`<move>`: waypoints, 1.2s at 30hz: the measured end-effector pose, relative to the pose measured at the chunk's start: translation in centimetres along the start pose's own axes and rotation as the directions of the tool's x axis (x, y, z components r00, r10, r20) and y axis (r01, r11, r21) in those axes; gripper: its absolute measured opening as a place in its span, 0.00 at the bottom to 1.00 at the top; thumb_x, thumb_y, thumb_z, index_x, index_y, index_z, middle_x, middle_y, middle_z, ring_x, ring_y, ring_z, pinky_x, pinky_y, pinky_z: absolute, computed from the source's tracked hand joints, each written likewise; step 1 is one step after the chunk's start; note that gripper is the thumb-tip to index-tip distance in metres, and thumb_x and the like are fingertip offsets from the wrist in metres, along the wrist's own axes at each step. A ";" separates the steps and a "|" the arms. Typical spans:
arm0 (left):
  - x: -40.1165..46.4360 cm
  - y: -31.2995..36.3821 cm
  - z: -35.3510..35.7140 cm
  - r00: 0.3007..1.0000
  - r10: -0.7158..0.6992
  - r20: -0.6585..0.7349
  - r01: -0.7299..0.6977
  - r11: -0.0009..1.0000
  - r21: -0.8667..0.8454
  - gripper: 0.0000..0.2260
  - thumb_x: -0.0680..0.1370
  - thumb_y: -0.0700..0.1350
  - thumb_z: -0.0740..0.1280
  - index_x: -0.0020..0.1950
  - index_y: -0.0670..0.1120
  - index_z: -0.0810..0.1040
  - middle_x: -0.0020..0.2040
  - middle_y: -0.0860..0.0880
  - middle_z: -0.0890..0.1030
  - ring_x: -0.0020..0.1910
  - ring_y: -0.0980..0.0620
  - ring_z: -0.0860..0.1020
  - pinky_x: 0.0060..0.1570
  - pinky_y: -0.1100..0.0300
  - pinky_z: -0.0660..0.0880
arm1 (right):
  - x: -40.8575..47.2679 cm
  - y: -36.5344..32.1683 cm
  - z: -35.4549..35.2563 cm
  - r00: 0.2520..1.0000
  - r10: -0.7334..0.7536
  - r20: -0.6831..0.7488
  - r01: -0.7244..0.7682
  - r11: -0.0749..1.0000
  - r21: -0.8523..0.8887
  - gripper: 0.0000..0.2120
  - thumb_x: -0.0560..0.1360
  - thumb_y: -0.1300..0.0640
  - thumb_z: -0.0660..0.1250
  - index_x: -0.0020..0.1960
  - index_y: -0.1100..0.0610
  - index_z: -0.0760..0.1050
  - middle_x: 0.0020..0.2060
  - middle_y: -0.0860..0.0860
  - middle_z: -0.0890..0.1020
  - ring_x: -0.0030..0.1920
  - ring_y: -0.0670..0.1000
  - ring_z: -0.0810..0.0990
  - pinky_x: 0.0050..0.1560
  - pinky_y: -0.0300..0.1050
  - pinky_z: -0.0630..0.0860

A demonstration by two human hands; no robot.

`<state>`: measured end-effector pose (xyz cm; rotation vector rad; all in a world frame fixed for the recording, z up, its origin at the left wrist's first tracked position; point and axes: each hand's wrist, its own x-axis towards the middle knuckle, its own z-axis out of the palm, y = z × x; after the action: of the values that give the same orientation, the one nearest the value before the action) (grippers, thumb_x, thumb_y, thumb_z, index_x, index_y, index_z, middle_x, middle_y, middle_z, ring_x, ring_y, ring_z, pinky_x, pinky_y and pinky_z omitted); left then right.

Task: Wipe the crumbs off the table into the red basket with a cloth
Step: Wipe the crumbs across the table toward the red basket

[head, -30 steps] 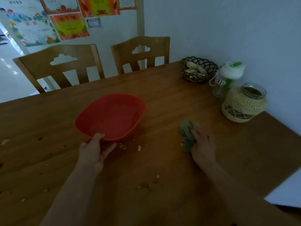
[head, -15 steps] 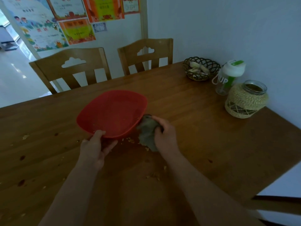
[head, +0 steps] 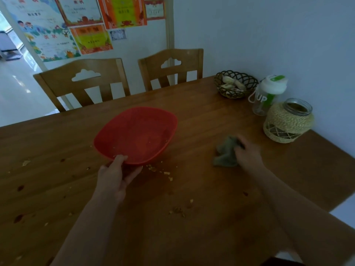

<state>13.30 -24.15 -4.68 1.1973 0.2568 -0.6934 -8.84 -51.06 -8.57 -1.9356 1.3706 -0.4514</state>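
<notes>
The red basket (head: 136, 134) rests tilted on the wooden table (head: 201, 120), its near rim pinched by my left hand (head: 117, 176). A few crumbs lie inside it. My right hand (head: 247, 153) presses a crumpled grey-green cloth (head: 225, 151) onto the table well to the right of the basket, blurred with motion. Crumbs (head: 160, 170) lie just right of the basket's near rim, and another small heap of crumbs (head: 177, 210) sits closer to me.
A twine-wrapped glass jar (head: 288, 121), a white-lidded bottle (head: 269, 95) and a dark wire basket (head: 235, 83) stand at the back right by the wall. Two wooden chairs (head: 84, 81) face the far edge. More specks dot the table's left side (head: 26, 163).
My right hand has swept the cloth from the basket's rim back out to the right. The left hand keeps its hold on the basket, which has barely moved.
</notes>
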 end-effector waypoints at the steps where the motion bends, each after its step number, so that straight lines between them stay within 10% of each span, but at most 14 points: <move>1: 0.2 -0.2 0.1 1.000 0.000 0.002 0.000 1.000 0.002 0.21 0.78 0.36 0.69 0.70 0.36 0.71 0.68 0.38 0.76 0.61 0.43 0.79 0.36 0.54 0.84 | 0.0 1.1 1.1 0.996 -0.001 0.091 0.021 0.975 -0.219 0.22 0.81 0.53 0.54 0.75 0.50 0.61 0.76 0.53 0.60 0.76 0.56 0.56 0.75 0.57 0.56; 5: 1.7 -1.3 0.9 1.000 -0.006 0.010 0.006 1.000 0.013 0.21 0.78 0.37 0.68 0.70 0.37 0.70 0.66 0.39 0.76 0.58 0.44 0.80 0.37 0.54 0.84 | 0.7 0.9 5.8 0.968 -0.115 0.222 0.211 0.852 -0.480 0.25 0.81 0.45 0.48 0.77 0.47 0.52 0.78 0.48 0.45 0.77 0.53 0.38 0.76 0.60 0.45; 19: 7.7 -4.9 6.6 0.996 -0.053 -0.070 0.054 0.998 0.013 0.23 0.77 0.38 0.70 0.72 0.40 0.69 0.66 0.40 0.76 0.56 0.44 0.81 0.37 0.56 0.83 | 14.2 -4.9 9.2 0.906 -0.173 0.385 0.389 0.696 -0.604 0.31 0.79 0.36 0.46 0.78 0.47 0.45 0.78 0.50 0.40 0.77 0.55 0.38 0.74 0.61 0.37; 36: 0.5 -4.6 5.8 0.996 -0.079 0.045 0.075 0.994 0.082 0.22 0.78 0.37 0.69 0.71 0.40 0.68 0.68 0.41 0.74 0.57 0.46 0.78 0.40 0.52 0.85 | -1.5 11.4 -6.5 0.974 -0.165 0.153 0.224 0.779 -0.586 0.26 0.76 0.64 0.56 0.74 0.57 0.61 0.78 0.51 0.51 0.77 0.57 0.52 0.74 0.58 0.57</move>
<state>9.85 -30.51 -6.28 1.2505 0.2376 -0.8049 -21.20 -54.03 -12.11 -2.5974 1.3583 0.0037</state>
